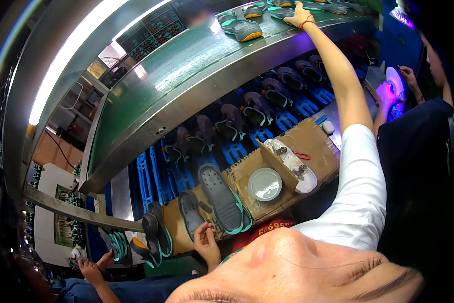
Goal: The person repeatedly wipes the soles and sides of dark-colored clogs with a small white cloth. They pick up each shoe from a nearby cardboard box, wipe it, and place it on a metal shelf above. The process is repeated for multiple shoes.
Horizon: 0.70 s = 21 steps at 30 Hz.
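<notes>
Soles [222, 197] lie upturned on the cardboard bench [307, 139], the left hand [206, 242] pinching the edge of one. Right hand [300, 15] reaches flat-fingered onto the upper conveyor [186, 60], touching a shoe [282, 12] there.

- The single view comes from a head-worn fisheye camera tilted steeply down and forward over a workbench [307, 139].
- It sits so near the wearer that their own face fills the lower edge.
- The right hand [300, 16] reaches far up to the conveyor [186, 60]; the left hand [205, 240] works near.
- Straight edges bend toward the rim.
- No second view shares the scene.
</notes>
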Each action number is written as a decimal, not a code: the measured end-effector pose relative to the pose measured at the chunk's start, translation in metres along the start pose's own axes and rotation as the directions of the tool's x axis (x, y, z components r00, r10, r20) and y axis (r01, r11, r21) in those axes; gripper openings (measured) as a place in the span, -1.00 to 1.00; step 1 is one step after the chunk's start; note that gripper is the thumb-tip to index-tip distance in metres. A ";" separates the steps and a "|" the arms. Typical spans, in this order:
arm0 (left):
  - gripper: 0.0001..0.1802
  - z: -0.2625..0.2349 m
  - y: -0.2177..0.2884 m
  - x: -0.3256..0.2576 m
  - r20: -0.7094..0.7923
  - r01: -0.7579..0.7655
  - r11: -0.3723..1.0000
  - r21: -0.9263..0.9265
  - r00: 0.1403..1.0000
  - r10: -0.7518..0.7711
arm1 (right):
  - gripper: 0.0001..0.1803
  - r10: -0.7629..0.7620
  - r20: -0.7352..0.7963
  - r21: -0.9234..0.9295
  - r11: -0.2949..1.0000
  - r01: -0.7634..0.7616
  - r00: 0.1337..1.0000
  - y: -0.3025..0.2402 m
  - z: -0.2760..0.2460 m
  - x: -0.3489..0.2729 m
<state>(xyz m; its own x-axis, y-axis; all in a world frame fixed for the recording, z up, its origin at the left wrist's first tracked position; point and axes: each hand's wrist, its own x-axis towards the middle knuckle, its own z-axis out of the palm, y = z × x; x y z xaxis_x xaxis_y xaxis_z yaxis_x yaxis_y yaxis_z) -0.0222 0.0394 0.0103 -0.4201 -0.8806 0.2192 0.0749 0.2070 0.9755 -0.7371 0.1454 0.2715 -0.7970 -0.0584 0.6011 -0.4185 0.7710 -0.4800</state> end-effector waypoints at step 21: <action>-0.80 0.000 -0.024 0.011 0.035 0.107 0.994 0.001 0.994 -0.107 | 0.15 -0.038 0.063 -0.101 0.994 0.044 0.997 -0.030 0.043 0.013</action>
<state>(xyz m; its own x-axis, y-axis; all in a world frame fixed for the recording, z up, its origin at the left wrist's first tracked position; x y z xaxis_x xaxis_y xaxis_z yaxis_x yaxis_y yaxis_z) -0.0285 0.0244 -0.0104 -0.4574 -0.8821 0.1129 0.0291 0.1120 0.9933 -0.7531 0.0940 0.2663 -0.8063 -0.1273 0.5777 -0.4074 0.8275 -0.3863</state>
